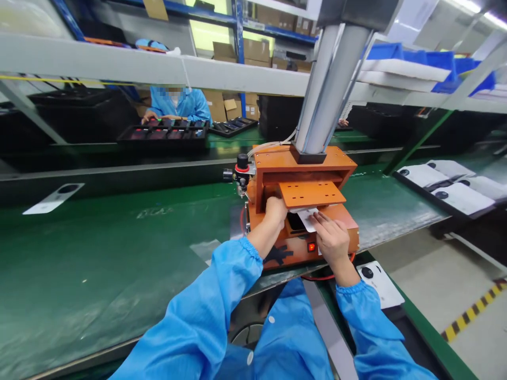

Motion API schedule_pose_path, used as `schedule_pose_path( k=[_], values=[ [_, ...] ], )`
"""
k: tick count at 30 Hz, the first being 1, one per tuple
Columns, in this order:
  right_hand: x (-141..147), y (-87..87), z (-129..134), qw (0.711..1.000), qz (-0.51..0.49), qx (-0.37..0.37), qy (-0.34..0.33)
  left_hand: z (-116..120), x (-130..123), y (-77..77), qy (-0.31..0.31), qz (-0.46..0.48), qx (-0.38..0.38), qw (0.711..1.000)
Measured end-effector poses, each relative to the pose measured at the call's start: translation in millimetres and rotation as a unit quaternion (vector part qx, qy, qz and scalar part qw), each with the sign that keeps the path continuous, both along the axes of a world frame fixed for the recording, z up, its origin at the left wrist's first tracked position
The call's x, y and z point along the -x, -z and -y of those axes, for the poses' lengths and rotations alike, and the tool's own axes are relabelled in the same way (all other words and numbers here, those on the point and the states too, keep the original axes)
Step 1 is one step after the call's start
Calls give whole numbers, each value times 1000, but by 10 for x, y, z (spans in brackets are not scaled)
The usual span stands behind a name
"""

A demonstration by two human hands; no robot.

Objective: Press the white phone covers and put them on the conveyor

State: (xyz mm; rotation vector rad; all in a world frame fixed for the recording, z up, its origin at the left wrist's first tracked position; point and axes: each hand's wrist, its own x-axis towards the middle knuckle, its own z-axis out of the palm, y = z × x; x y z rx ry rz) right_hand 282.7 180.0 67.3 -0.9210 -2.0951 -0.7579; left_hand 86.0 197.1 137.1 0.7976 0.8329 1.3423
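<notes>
Both of my hands are at an orange press (304, 164), partly under its raised orange plate (312, 194). A thin white panel (307, 220) lies at the press opening, above a dark recess. My right hand (332, 237) has its fingertips on the panel's right side, with the fingers close together. My left hand (276, 212) reaches in at the left of the opening; its fingers are bent and their tips are hidden under the plate. A red switch (311, 247) glows on the press front.
A white panel (53, 199) lies far left on the green bench (119, 253). White panels (463, 196) fill a right-hand tray; another (380, 284) is below right. A person in blue (180, 105) works behind black trays. A thick cylinder (332, 79) rises above the press.
</notes>
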Motion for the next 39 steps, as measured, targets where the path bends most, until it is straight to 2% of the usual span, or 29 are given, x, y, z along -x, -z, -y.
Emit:
schedule_pose_path(
  k=[2, 4, 8, 11, 14, 16, 19, 23, 27, 31, 36, 39],
  values=[
    [1, -11, -34, 1000, -6, 4, -14, 202, 98, 30, 28, -40, 20, 999],
    [25, -25, -98, 999, -17, 10, -25, 526, 210, 121, 75, -70, 43, 994],
    [145, -87, -291, 999, 16, 25, -16, 1290, 454, 446, 156, -155, 44, 974],
    [226, -159, -386, 993, 77, 91, -3, 1690, 605, 728, 163, -256, 5, 953],
    [262, -248, -357, 982, 117, 150, 5, 1892, 689, 962, 136, -303, 5, 943],
    [269, -306, -299, 979, 126, 158, 15, 1957, 718, 1065, 116, -327, 3, 938],
    [276, -360, -254, 979, 126, 157, 24, 2001, 740, 1137, 115, -357, -16, 927],
    [278, -360, -315, 977, 111, 183, 16, 1991, 747, 1135, 124, -414, -51, 900],
    [228, -379, -366, 966, 107, 237, 3, 1949, 748, 1099, 108, -471, -100, 870],
    [178, -410, -361, 947, 152, 282, -21, 1925, 768, 1091, 96, -481, -130, 862],
    [284, -343, -316, 956, 118, 270, -4, 1893, 773, 1113, 87, -508, -172, 840],
    [376, -209, -141, 966, 56, 253, 24, 1835, 743, 1107, 87, -515, -225, 822]
  ],
)
